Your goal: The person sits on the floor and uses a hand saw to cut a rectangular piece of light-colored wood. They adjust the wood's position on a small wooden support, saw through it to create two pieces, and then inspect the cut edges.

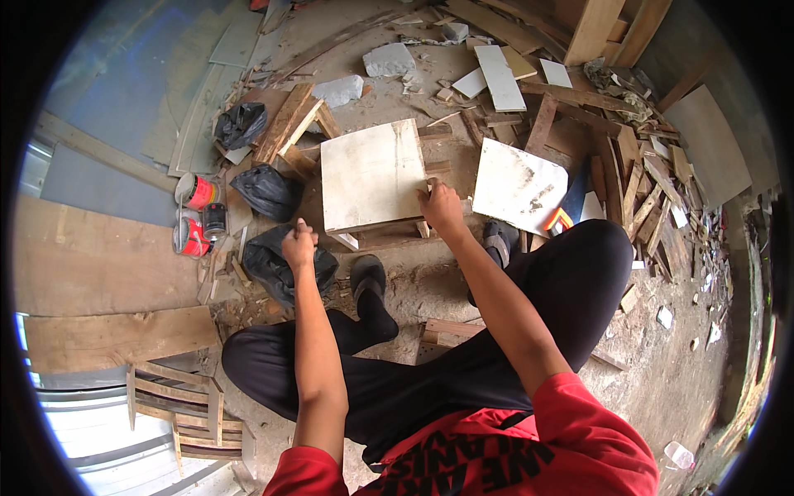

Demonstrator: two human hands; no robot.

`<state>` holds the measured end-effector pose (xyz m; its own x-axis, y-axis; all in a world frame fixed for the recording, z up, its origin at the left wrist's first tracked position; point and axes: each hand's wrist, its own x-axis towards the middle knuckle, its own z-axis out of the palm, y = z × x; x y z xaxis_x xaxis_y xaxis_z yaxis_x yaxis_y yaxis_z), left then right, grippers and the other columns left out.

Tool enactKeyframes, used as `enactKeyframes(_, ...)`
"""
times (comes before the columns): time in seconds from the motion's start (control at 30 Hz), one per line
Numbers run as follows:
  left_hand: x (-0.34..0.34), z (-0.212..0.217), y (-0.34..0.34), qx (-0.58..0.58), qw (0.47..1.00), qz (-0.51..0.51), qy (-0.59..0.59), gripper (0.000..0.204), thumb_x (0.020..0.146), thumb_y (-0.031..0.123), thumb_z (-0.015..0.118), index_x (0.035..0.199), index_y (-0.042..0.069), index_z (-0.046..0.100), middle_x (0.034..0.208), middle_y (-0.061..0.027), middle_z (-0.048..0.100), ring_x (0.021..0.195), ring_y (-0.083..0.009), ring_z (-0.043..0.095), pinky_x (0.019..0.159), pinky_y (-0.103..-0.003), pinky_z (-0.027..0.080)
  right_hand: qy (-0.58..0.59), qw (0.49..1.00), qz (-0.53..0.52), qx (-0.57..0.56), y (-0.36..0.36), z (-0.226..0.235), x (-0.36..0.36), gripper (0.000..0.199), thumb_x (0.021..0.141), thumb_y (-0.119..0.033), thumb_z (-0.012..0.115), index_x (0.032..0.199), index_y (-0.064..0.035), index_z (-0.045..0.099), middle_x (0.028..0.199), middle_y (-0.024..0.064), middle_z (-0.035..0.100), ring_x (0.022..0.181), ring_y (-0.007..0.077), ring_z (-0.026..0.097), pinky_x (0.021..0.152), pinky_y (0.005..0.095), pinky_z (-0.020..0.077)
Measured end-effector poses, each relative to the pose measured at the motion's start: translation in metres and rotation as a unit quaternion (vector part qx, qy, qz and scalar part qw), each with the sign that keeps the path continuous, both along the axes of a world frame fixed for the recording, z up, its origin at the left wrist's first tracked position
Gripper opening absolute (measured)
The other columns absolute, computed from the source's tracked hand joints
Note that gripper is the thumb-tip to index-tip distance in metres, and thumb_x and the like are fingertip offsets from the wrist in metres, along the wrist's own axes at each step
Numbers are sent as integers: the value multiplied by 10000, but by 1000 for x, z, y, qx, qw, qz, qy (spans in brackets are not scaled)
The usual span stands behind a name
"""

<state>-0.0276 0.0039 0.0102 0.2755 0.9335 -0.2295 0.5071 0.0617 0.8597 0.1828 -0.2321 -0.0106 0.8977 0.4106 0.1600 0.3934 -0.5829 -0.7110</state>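
Note:
A square whitish board (372,178) lies on a low wooden support in front of me. My right hand (442,207) is at its right edge, fingers curled closed; a small pale bit shows at the fingertips, too small to name. My left hand (299,244) is closed in front of the board's near left corner, above a black plastic bag (281,269). Whatever its fingers hold, if anything, cannot be made out. To the right lies a second white board (514,186) with brown stains, and a handsaw (560,218) with an orange handle rests by my right knee.
Red paint cans (192,237) and a dark can (215,220) stand at the left beside another black bag (266,192). A wooden frame (288,124) is behind them. Scrap wood (645,190) piles up on the right. Pale blocks (389,60) lie farther back.

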Motion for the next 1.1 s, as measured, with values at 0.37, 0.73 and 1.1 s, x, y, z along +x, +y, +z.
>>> enactKeyframes(0.37, 30, -38, -27, 145, 983, -22, -108, 347, 921, 170, 597, 1166, -75, 622, 1060, -195, 697, 949, -210, 677, 828, -298, 503, -50, 991, 97, 73, -12, -4, -2, 190, 809, -148, 697, 896, 13, 646, 818, 252, 611, 771, 427, 596, 695, 481, 483)
enactKeyframes(0.73, 34, -46, -28, 125, 984, 17, -126, 306, 915, 135, 608, 1138, -71, 643, 1049, -170, 704, 931, -182, 668, 826, -286, 499, -38, 992, 66, 101, -15, -1, -9, 174, 804, -128, 687, 916, 0, 652, 861, 253, 608, 774, 426, 609, 697, 471, 498)
enactKeyframes(1.1, 31, -59, -26, 46, 974, 55, -216, 273, 911, 97, 622, 1122, -72, 657, 1080, -151, 694, 964, -180, 647, 875, -282, 486, -21, 996, 72, 56, -14, 5, -7, 149, 799, -138, 686, 894, -24, 683, 897, 236, 634, 791, 425, 634, 709, 484, 512)
